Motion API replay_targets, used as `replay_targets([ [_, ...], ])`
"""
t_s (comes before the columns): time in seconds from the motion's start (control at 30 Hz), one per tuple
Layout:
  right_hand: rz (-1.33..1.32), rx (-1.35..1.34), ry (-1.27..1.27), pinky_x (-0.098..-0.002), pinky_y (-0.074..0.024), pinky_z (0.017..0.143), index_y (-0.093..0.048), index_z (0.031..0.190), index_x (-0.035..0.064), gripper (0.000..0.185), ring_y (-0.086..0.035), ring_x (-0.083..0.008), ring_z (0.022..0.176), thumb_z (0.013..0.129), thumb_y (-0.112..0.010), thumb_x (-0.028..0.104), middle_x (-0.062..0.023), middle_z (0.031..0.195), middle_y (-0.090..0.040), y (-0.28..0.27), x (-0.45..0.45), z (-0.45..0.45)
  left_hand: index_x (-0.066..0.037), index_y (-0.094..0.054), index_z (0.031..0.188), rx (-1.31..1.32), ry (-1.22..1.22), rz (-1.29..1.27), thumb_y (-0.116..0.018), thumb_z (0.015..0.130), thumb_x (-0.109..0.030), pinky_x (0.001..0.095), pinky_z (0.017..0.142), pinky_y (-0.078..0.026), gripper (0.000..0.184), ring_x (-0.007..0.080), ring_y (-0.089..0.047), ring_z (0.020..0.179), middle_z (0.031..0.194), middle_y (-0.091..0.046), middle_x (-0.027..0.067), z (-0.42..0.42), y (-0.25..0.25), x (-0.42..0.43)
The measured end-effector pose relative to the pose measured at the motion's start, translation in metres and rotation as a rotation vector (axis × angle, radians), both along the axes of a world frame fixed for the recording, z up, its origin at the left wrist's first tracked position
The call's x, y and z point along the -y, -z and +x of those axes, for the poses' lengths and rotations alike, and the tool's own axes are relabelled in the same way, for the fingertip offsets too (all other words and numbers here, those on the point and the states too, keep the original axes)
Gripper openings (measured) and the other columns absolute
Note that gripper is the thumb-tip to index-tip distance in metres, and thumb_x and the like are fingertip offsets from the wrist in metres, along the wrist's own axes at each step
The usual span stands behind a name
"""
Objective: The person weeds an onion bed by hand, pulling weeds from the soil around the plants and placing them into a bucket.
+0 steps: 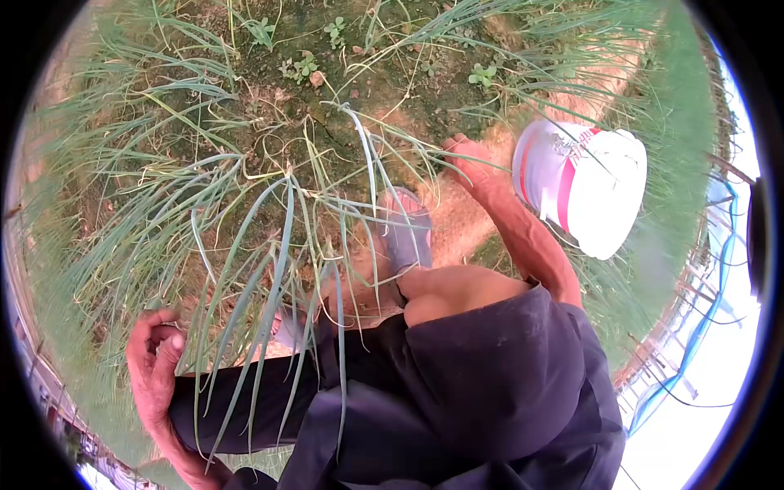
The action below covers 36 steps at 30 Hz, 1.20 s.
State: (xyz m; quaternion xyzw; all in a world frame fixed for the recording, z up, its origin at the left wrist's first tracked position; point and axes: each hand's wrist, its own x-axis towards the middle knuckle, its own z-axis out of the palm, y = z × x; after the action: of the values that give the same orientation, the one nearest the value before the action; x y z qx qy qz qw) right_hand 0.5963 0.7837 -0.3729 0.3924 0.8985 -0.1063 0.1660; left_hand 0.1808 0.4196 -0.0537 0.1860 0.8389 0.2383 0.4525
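Note:
My left hand (pixel 157 355) hangs beside my left knee at the lower left, next to the drooping leaves. Its fingers are loosely curled, with a gap to the thumb and nothing seen between them. Low over the soil, my right hand (pixel 478 166) is closed at the tips of some thin green onion leaves. Whatever its fingers hold is hidden. Long green onion plants (pixel 282 216) spread in front of me and hang over my dark trousers. To the right of my right forearm stands a white bucket (pixel 604 192) with red bands, slightly tilted in view.
My grey shoe (pixel 407 231) is planted on bare soil between the plants. Small broad-leaved weeds (pixel 483 75) grow in the bed (pixel 318 106). More onion rows surround me on both sides. A blue pipe or strip (pixel 682 367) and a fence line the right edge.

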Motion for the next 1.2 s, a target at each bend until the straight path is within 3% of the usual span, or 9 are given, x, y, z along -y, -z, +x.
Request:
replay_targets([
  [0.33,-0.018,-0.08,-0.055,-0.0487,-0.0539,0.068,-0.048,0.101,0.0,0.018,-0.063,-0.0404,0.078,0.087,-0.054,0.009,-0.0258,0.097,-0.058,0.004,-0.001,0.006,0.0,-0.058,0.12,0.022,-0.015,-0.064,-0.069,0.089,-0.027,0.0309,0.084,-0.046,0.043,0.0142,-0.057,0.089,0.106,-0.063,0.0058,-0.003,0.007,-0.002],
  [0.47,-0.049,-0.419,0.322,-0.0528,-0.0502,0.072,-0.05,0.102,0.001,0.017,-0.059,-0.0452,0.085,0.089,-0.053,0.011,-0.0232,0.096,-0.058,-0.005,-0.012,0.014,0.0,-0.057,0.12,0.017,0.002,-0.096,-0.069,0.089,-0.03,0.0325,0.086,-0.046,0.045,0.0153,-0.058,0.094,0.108,-0.063,0.007,-0.003,0.004,-0.002],
  [0.57,-0.239,-0.39,-0.005,-0.0508,-0.0515,0.073,-0.051,0.103,0.0031,0.018,-0.061,-0.0412,0.088,0.088,-0.057,0.012,-0.021,0.095,-0.058,-0.007,-0.007,0.027,0.0,-0.057,0.122,0.012,0.012,-0.105,-0.069,0.089,-0.032,0.0331,0.086,-0.046,0.047,0.016,-0.057,0.096,0.108,-0.064,0.0073,-0.003,0.004,-0.002],
  [0.7,-0.182,-0.23,0.026,-0.0483,-0.0528,0.074,-0.052,0.103,0.0049,0.021,-0.062,-0.0389,0.089,0.086,-0.06,0.014,-0.019,0.092,-0.058,-0.035,0.02,-0.002,0.0,-0.056,0.123,0.03,0.025,-0.092,-0.07,0.089,-0.032,0.0329,0.087,-0.046,0.049,0.0166,-0.057,0.097,0.109,-0.064,0.0083,-0.004,0.005,-0.007],
  [0.8,-0.082,-0.258,-0.028,-0.0484,-0.0531,0.07,-0.052,0.103,0.0056,0.022,-0.064,-0.0395,0.084,0.086,-0.061,0.017,-0.0183,0.094,-0.059,-0.015,0.032,-0.004,0.0,-0.056,0.124,0.053,0.007,-0.093,-0.069,0.089,-0.032,0.0328,0.087,-0.046,0.05,0.0167,-0.056,0.096,0.11,-0.064,0.0097,-0.004,0.003,-0.003],
  [0.9,-0.128,-0.242,0.03,-0.0509,-0.0526,0.07,-0.051,0.103,0.0049,0.022,-0.064,-0.041,0.081,0.087,-0.06,0.017,-0.0202,0.097,-0.059,0.009,0.021,-0.002,0.001,-0.055,0.124,0.048,0.009,-0.076,-0.068,0.09,-0.031,0.0324,0.084,-0.047,0.049,0.0166,-0.058,0.092,0.11,-0.064,0.0109,-0.007,0.006,0.0],
  [1.07,0.058,-0.474,0.443,-0.0511,-0.0514,0.062,-0.05,0.099,0.0026,0.017,-0.063,-0.0423,0.074,0.09,-0.06,0.014,-0.0261,0.078,-0.06,-0.004,-0.011,0.019,0.001,-0.054,0.124,0.037,-0.049,-0.055,-0.067,0.091,-0.034,0.0312,0.076,-0.05,0.05,0.0174,-0.062,0.083,0.106,-0.065,0.0103,0.0,0.007,0.001],
  [1.17,0.077,0.055,0.421,-0.0508,-0.0521,0.063,-0.05,0.098,0.0023,0.016,-0.065,-0.0422,0.074,0.088,-0.06,0.011,-0.0267,0.08,-0.062,0.017,-0.044,0.045,0.001,-0.054,0.124,0.029,-0.053,-0.075,-0.067,0.091,-0.034,0.0308,0.075,-0.049,0.051,0.0172,-0.062,0.082,0.105,-0.065,0.0105,0.001,0.005,-0.003],
  [1.2,0.046,-0.274,0.605,-0.0508,-0.0531,0.064,-0.051,0.1,0.0016,0.014,-0.067,-0.0416,0.076,0.088,-0.056,0.006,-0.025,0.083,-0.064,-0.022,-0.045,0.04,0.001,-0.054,0.124,0.026,-0.044,-0.085,-0.067,0.091,-0.034,0.0309,0.075,-0.049,0.051,0.0174,-0.063,0.083,0.105,-0.065,0.0106,0.002,0.004,-0.005],
])
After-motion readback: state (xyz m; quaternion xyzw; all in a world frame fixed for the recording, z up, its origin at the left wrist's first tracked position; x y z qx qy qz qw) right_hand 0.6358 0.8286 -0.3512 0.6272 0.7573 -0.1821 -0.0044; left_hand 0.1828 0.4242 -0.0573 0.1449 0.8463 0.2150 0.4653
